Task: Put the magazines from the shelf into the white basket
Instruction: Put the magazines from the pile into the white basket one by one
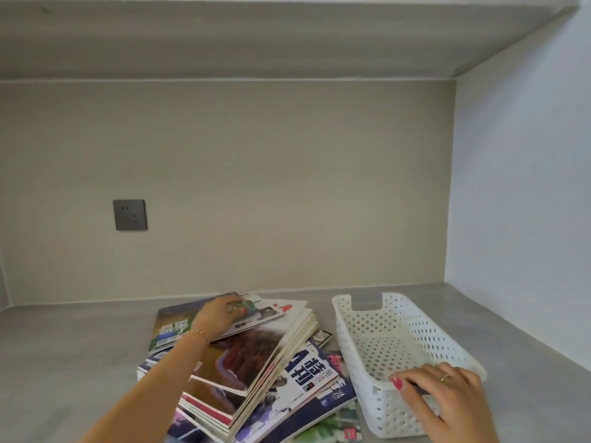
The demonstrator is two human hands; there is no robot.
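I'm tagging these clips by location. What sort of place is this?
Probably a built-in shelf or desk alcove in a home: a grey surface under an overhead board, a wall socket in the back panel, a loose pile of magazines and a white basket being tidied.
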